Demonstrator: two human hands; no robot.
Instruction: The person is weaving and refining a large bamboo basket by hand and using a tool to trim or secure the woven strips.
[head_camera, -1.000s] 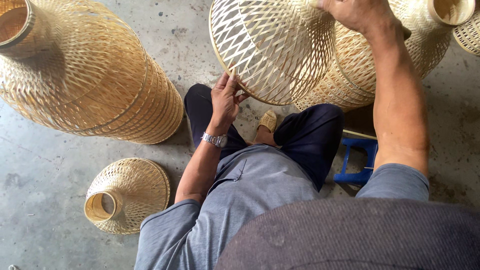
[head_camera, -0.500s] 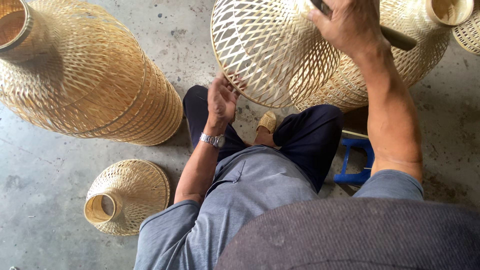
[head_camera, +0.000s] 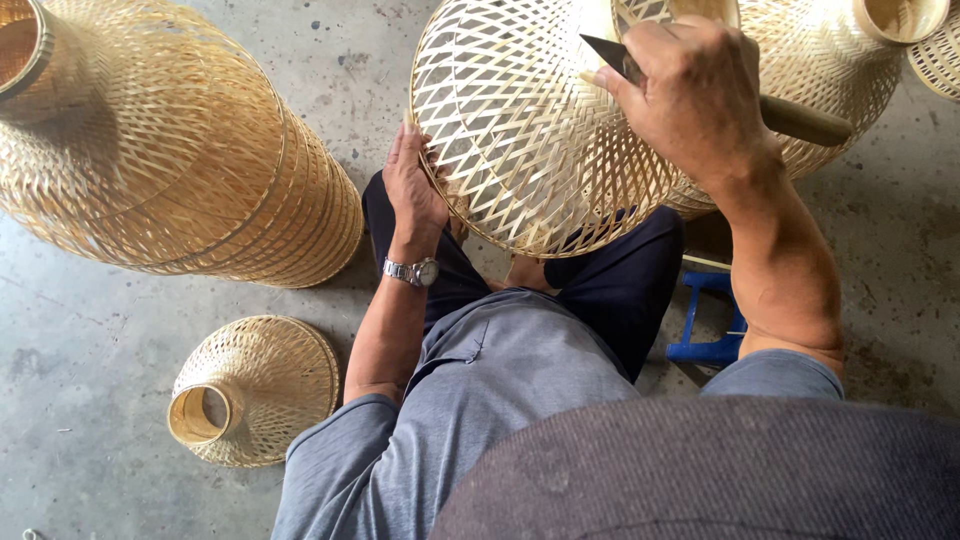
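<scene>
A pale woven bamboo lampshade (head_camera: 530, 140) rests over my knees, its open lattice facing me. My left hand (head_camera: 415, 185), with a metal watch on the wrist, grips the shade's lower left rim. My right hand (head_camera: 695, 95) is closed on a knife (head_camera: 790, 118) with a wooden handle. The dark blade tip sticks out past my fingers and lies against the weave near the shade's top.
A tall stack of nested woven shades (head_camera: 170, 160) lies at the left. One small shade (head_camera: 255, 390) sits on the concrete floor by my left elbow. More shades (head_camera: 850, 70) stand behind at the right. A blue plastic stool (head_camera: 710, 320) is under my right arm.
My right hand with the knife has come down and left across the shade's top. The shade now sits lower and closer to me. My left hand stays on the rim.
</scene>
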